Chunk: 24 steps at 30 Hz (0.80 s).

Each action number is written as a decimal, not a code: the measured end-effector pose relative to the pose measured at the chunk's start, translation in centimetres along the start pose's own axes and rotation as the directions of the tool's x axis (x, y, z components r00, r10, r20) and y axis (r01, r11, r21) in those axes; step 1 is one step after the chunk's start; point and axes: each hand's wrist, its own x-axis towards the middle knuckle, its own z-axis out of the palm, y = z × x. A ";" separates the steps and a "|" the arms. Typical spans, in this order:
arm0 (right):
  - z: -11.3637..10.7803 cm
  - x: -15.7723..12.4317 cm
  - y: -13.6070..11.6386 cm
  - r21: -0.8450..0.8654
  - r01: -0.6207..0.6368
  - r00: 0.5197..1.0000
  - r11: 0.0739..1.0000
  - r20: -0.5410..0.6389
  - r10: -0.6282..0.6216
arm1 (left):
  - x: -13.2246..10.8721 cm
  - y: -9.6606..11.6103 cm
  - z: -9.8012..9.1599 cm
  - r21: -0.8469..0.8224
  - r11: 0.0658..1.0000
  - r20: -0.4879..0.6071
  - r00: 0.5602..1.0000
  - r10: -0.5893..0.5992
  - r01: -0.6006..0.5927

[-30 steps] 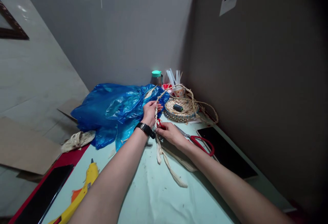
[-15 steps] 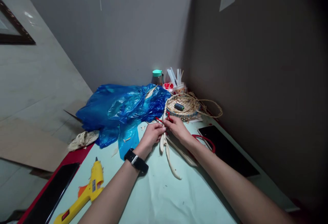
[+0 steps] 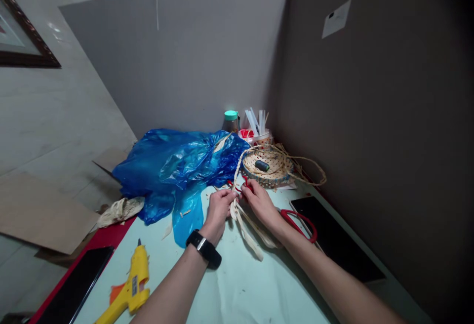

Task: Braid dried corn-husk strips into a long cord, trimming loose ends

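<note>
Cord of pale, braided plant fibre (image 3: 237,170) curves past a round, straw-coloured woven basket (image 3: 274,182) into the pinch of the left hand (image 3: 221,205), as the right hand (image 3: 259,203) grips thin red string (image 3: 246,181) beside it; a steady left hold and even pull should prevent loosening.

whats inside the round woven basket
A spool of dark thread lies inside the round woven basket. In this view, the braided cord arcs along its far edge. Whatever is directly under the spool is covered.
</note>
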 end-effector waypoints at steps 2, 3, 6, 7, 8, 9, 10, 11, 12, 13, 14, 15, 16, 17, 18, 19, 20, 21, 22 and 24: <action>0.0 -0.7 -0.8 -0.042 0.033 0.999 0.999 0.032 -0.032 | 0.4 -0.3 0.0 0.014 0.999 -0.034 0.999 0.038 -0.037; -0.1 -0.9 -1.2 -0.061 0.053 0.997 0.997 0.051 -0.050 | 0.5 -0.5 0.1 0.022 0.998 -0.048 0.997 0.059 -0.058; -0.3 -1.4 -2.2 -0.105 0.110 0.989 0.988 0.109 -0.099 | 0.6 -0.8 0.2 0.052 0.992 -0.088 0.989 0.118 -0.114; -0.3 -1.5 -2.5 -0.117 0.125 0.986 0.985 0.125 -0.111 | 0.7 -1.0 0.2 0.065 0.990 -0.099 0.986 0.132 -0.126; -0.4 -1.6 -2.7 -0.129 0.140 0.983 0.982 0.140 -0.122 | 0.7 -1.1 0.2 0.079 0.988 -0.110 0.984 0.143 -0.135; -0.4 -1.7 -2.8 -0.142 0.155 0.979 0.978 0.154 -0.133 | 0.7 -1.2 0.2 0.092 0.986 -0.120 0.981 0.152 -0.141; -0.4 -1.7 -3.0 -0.154 0.170 0.975 0.973 0.168 -0.144 | 0.7 -1.4 0.2 0.103 0.984 -0.131 0.979 0.159 -0.146; -0.4 -1.8 -3.1 -0.169 0.185 0.971 0.968 0.185 -0.153 | 0.7 -1.5 0.2 0.112 0.983 -0.141 0.976 0.163 -0.148; -0.4 -1.8 -3.2 -0.185 0.200 0.965 0.962 0.207 -0.161 | 0.7 -1.6 0.1 0.118 0.982 -0.150 0.974 0.168 -0.151; -0.4 -1.9 -3.3 -0.203 0.214 0.959 0.955 0.231 -0.166 | 0.7 -1.6 0.1 0.120 0.981 -0.157 0.972 0.172 -0.154; -0.4 -1.9 -3.5 -0.226 0.228 0.952 0.947 0.256 -0.168 | 0.7 -1.6 0.1 0.119 0.980 -0.161 0.971 0.178 -0.160; -0.4 -1.9 -3.6 -0.251 0.240 0.945 0.938 0.281 -0.167 | 0.6 -1.6 0.1 0.115 0.979 -0.161 0.969 0.185 -0.168; -0.5 -1.8 -3.9 -0.279 0.252 0.938 0.927 0.304 -0.164 | 0.6 -1.6 0.1 0.108 0.978 -0.158 0.968 0.194 -0.178; -0.6 -1.7 -4.2 -0.307 0.266 0.931 0.914 0.329 -0.161 | 0.5 -1.5 0.1 0.099 0.977 -0.153 0.967 0.203 -0.190; -0.7 -1.5 -4.6 -0.333 0.283 0.921 0.900 0.355 -0.159 | 0.5 -1.5 0.1 0.089 0.976 -0.148 0.966 0.211 -0.200; -0.8 -1.3 -5.0 -0.355 0.303 0.910 0.885 0.382 -0.159 | 0.4 -1.5 0.1 0.080 0.975 -0.145 0.966 0.216 -0.206; -0.9 -0.9 -5.4 -0.373 0.324 0.898 0.869 0.411 -0.158 | 0.5 -1.5 0.1 0.071 0.976 -0.145 0.965 0.216 -0.208; -1.0 -0.4 -5.9 -0.387 0.345 0.885 0.855 0.438 -0.159 | 0.6 -1.5 0.2 0.062 0.977 -0.150 0.966 0.212 -0.205; -1.0 0.1 -6.4 -0.396 0.363 0.872 0.843 0.463 -0.159 | 0.7 -1.6 0.3 0.051 0.979 -0.159 0.966 0.205 -0.200; -0.8 1.5 -7.2 -0.401 0.384 0.854 0.832 0.498 -0.154 | 1.1 -1.7 0.6 0.025 0.981 -0.181 0.964 0.194 -0.192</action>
